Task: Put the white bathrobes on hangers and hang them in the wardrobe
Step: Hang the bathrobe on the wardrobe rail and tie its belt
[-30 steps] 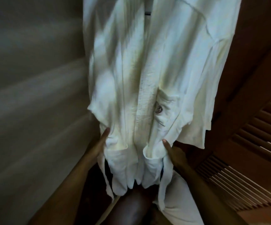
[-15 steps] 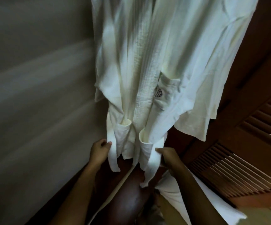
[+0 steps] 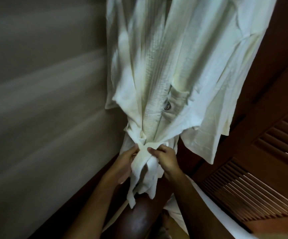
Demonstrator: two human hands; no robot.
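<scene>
A white bathrobe hangs from above in front of me, its front closed and a dark round logo on its chest pocket. Its hanger is out of view above the frame. The white belt crosses at the robe's waist, and its ends dangle below. My left hand grips the belt from the left. My right hand pinches the belt from the right, thumb on top. The two hands almost touch at the crossing.
A plain grey wall fills the left side. A dark wooden louvred wardrobe door stands at the right. More white fabric lies low at the right, under my right arm. My knee shows below the belt.
My hands have come together at the robe's waist. They held the belt ends apart before; now the belt is drawn across the front and crossed, cinching the robe.
</scene>
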